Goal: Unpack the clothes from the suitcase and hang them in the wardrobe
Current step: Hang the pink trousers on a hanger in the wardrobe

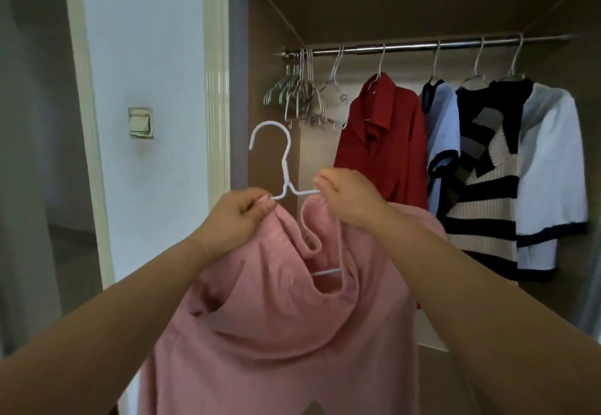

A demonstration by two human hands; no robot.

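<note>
A pink garment (276,333) hangs in front of me on a white hanger (284,160), whose hook points up and left. My left hand (239,216) pinches the garment's neckline at the hanger's left arm. My right hand (349,198) grips the neckline at the hanger's right arm. The hanger's lower bar (325,273) shows through the neck opening. Behind stands the open wardrobe with a metal rail (422,46). The suitcase is out of view.
On the rail hang a bunch of bare hangers (302,99) at the left, then a red shirt (383,141), a light blue top (444,134), a black-and-cream striped knit (484,186) and a white top (549,167). A wall switch (140,123) sits left of the wardrobe frame.
</note>
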